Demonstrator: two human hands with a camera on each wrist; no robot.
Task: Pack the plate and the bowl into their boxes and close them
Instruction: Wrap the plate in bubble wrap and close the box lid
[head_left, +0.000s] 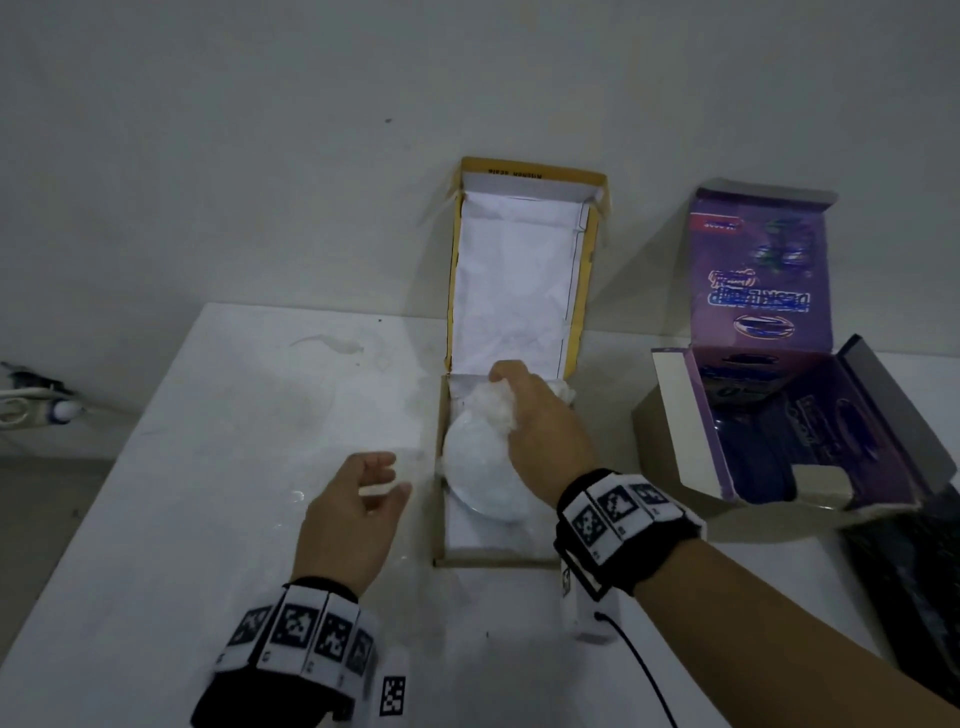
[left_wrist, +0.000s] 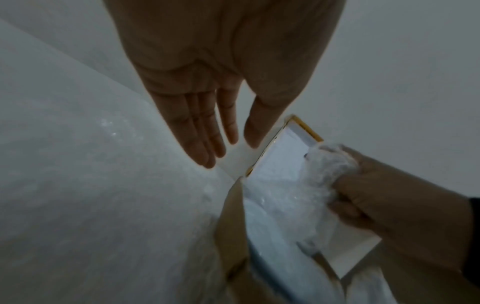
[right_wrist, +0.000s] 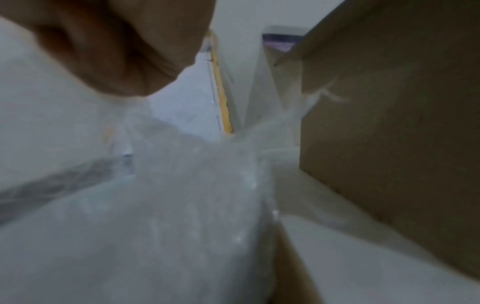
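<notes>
Plate (head_left: 480, 480), wrapped in a white bag (head_left: 493, 410), lies inside the open yellow box (head_left: 441, 519) at the middle of the tabletop (head_left: 156, 519). Nearest, both wrists wear bands of black-and-white markers. The left hand (head_left: 353, 514) hovers just left of the box, apart from it, holding nothing; the left wrist view shows its fingers (left_wrist: 197, 131) straight and close together, thumb slightly apart. The right hand (head_left: 545, 431) reaches into the box from the right and grips the gathered top of the bag, fingers curled around the bunched plastic above the far edge of the plate. The right wrist view is blurred; it shows mostly the crumpled bag (right_wrist: 194, 185) and a brown cardboard wall (right_wrist: 389, 123) on its right. Past the hands, the box lid (head_left: 514, 270) stands upright against the wall, white inside with a yellow rim. To the right, well apart from the yellow box, a purple box (head_left: 696, 441) sits open with something dark inside; whether that is the bowl cannot be told. Its printed lid (head_left: 758, 270) also leans up toward the wall. At the far left, off the tabletop, white cables (head_left: 31, 410) lie on the floor.
</notes>
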